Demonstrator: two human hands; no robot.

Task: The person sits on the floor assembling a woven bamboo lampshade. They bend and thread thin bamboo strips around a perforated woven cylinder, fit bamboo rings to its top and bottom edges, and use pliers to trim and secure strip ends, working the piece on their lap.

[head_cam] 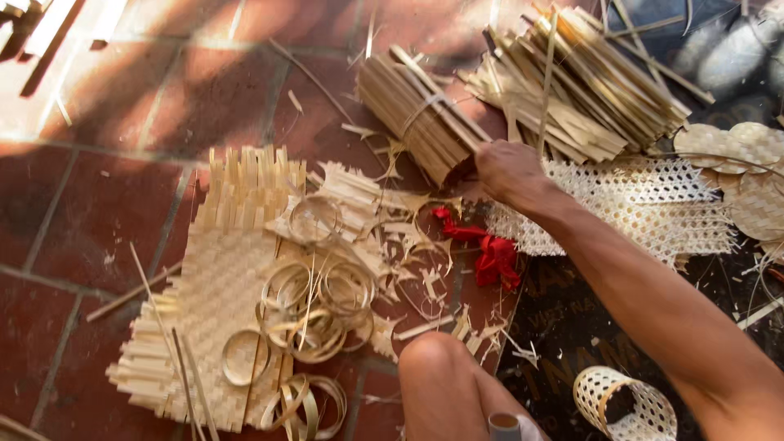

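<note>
One hand in view: we see only our right hand [508, 170]; our left is out of frame.
Woven mat [214, 294]: lies flat on the red tiled floor [98, 220] at the left, its loose strip ends fraying toward the far side.
Bamboo rings [314, 300]: thin coiled loops piled on the mat's right part, some spilling near us.
Knee [437, 367]: ours, bare, at the near edge, right of the rings.
Red cloth [490, 253]: crumpled among shavings, just near of the hand.
Tied bundle [416, 114]: flat bamboo strips bound with a band, far centre; its near end meets our hand.
Right hand: fingers curled closed at the bundle's near end; we cannot tell whether they truly grip it.
Loose strips [588, 82]: bigger heap, far right.
Lattice sheet [637, 204]: open-weave, under our forearm.
Small lattice basket [625, 404]: near right.
</note>
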